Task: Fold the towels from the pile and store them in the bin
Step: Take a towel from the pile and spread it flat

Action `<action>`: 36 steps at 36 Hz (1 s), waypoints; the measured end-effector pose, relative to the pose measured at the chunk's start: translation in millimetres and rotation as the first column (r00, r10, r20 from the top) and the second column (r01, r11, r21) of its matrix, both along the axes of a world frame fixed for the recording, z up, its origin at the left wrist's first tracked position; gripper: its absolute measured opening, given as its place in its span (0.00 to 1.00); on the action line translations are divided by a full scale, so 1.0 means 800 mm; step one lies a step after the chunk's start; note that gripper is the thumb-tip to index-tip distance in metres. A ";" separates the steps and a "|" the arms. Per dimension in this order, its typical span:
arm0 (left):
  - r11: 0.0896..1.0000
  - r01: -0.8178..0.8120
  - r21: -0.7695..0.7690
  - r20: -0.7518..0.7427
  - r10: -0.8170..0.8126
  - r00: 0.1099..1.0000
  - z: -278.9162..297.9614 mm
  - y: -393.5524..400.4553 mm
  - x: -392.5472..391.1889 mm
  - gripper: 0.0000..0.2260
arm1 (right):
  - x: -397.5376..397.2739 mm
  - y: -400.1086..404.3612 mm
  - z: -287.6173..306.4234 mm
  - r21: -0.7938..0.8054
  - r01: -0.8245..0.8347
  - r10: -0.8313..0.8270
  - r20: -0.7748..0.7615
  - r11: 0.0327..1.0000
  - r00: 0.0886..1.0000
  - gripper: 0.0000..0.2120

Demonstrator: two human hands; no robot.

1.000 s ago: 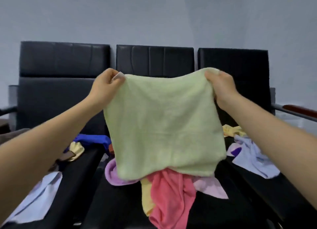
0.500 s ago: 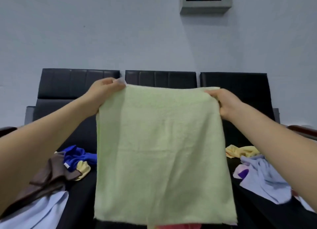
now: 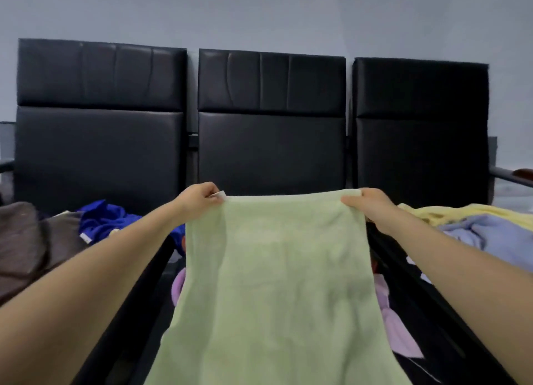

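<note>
A pale green towel [image 3: 277, 286] is stretched out flat in front of me over the middle black seat. My left hand [image 3: 199, 196] pinches its far left corner, where a small white label shows. My right hand [image 3: 367, 201] pinches the far right corner. The towel's near edge runs out of the bottom of the view. It covers most of the pile; only a pink-lilac towel [image 3: 395, 324] peeks out along its right side and at its left edge. No bin is in view.
Three black padded chairs [image 3: 271, 136] stand in a row against a grey wall. On the left seat lie a blue towel [image 3: 101, 220] and a brown cloth [image 3: 31, 246]. On the right seat lie yellow [image 3: 461, 211] and light lilac-blue towels [image 3: 490, 234].
Both hands have lowered the green towel from chest height and laid it out away from me over the middle seat. The camera has tilted down; the wall panel is out of view.
</note>
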State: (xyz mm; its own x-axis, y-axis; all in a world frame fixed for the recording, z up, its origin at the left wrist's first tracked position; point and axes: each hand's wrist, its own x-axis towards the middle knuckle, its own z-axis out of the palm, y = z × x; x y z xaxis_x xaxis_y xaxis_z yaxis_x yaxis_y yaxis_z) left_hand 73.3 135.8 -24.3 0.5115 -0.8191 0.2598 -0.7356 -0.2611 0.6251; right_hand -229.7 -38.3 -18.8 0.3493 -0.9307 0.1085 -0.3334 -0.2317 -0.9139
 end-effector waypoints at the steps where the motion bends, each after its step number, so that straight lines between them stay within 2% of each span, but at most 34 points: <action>1: 1.000 -0.023 0.000 -0.002 0.023 1.000 -0.009 -0.009 0.005 0.10 | 0.006 -0.005 -0.006 -0.006 0.011 -0.011 0.011 1.000 1.000 0.11; 4: 0.994 -0.099 0.038 0.046 0.097 0.994 -0.037 -0.029 0.018 0.09 | 0.023 -0.020 -0.025 -0.014 0.055 -0.054 0.039 0.998 0.998 0.08; 7: 0.985 -0.142 0.097 0.060 0.136 0.989 -0.068 -0.041 0.023 0.10 | 0.036 -0.030 -0.051 -0.009 0.074 -0.074 -0.011 0.997 0.997 0.07; 9: 0.979 -0.158 0.125 0.021 0.157 0.987 -0.087 -0.044 0.028 0.12 | 0.042 -0.036 -0.070 0.019 0.111 -0.108 -0.112 0.994 0.988 0.12; 11: 0.973 -0.179 0.143 -0.018 0.183 0.983 -0.099 -0.043 0.031 0.14 | 0.043 -0.042 -0.088 0.027 0.123 -0.111 -0.283 0.992 0.953 0.16; 13: 0.968 -0.225 0.113 -0.024 0.229 0.973 -0.103 -0.040 0.030 0.18 | 0.039 -0.043 -0.100 0.015 0.101 -0.088 -0.374 0.995 0.923 0.21; 15: 0.956 -0.290 0.035 -0.034 0.291 0.956 -0.103 -0.035 0.020 0.19 | 0.031 -0.040 -0.104 -0.039 0.087 -0.095 -0.362 0.995 0.927 0.19; 18: 0.954 -0.289 -0.076 -0.023 0.288 0.957 -0.096 -0.016 -0.009 0.22 | 0.017 -0.022 -0.101 -0.279 0.097 -0.183 -0.299 0.955 0.937 0.20; 20: 0.966 -0.221 -0.135 0.006 0.224 0.975 -0.096 0.001 -0.031 0.22 | 0.010 0.006 -0.095 -0.387 0.073 -0.155 -0.186 0.919 0.970 0.15; 22: 0.975 -0.128 -0.180 0.039 0.137 0.990 -0.103 0.021 -0.056 0.20 | -0.002 0.045 -0.090 -0.420 0.021 -0.062 -0.085 0.907 0.994 0.08; 25: 0.976 0.052 -0.212 0.097 -0.032 0.995 -0.110 0.048 -0.095 0.13 | -0.025 0.108 -0.094 -0.419 -0.113 0.102 -0.048 0.901 0.994 0.03; 27: 0.963 0.185 -0.196 0.121 -0.163 0.979 -0.113 0.067 -0.122 0.08 | -0.046 0.141 -0.106 -0.405 -0.241 0.208 -0.124 0.882 0.970 0.09; 29: 0.938 0.300 -0.174 0.159 -0.273 0.949 -0.113 0.087 -0.148 0.04 | -0.062 0.164 -0.120 -0.366 -0.391 0.269 -0.342 0.845 0.901 0.16; 30: 0.921 0.358 -0.155 0.173 -0.332 0.927 -0.114 0.098 -0.158 0.04 | -0.068 0.173 -0.126 -0.345 -0.451 0.277 -0.449 0.823 0.849 0.18; 32: 0.872 0.481 -0.092 0.196 -0.458 0.867 -0.120 0.119 -0.175 0.08 | -0.076 0.188 -0.136 -0.339 -0.549 0.298 -0.569 0.764 0.767 0.20; 36: 0.747 0.654 0.115 0.223 -0.661 0.716 -0.150 0.151 -0.187 0.12 | -0.092 0.209 -0.159 -0.390 -0.774 0.385 -0.701 0.498 0.601 0.22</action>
State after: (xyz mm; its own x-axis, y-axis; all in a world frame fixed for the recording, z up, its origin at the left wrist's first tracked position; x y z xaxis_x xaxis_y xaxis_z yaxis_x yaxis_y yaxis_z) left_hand -76.4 256.7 -144.0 -0.2326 -0.9340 0.2713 -0.8492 0.3310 0.4114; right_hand -303.4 128.9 -146.1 0.9521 -0.2450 0.1828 -0.2028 -0.9537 -0.2220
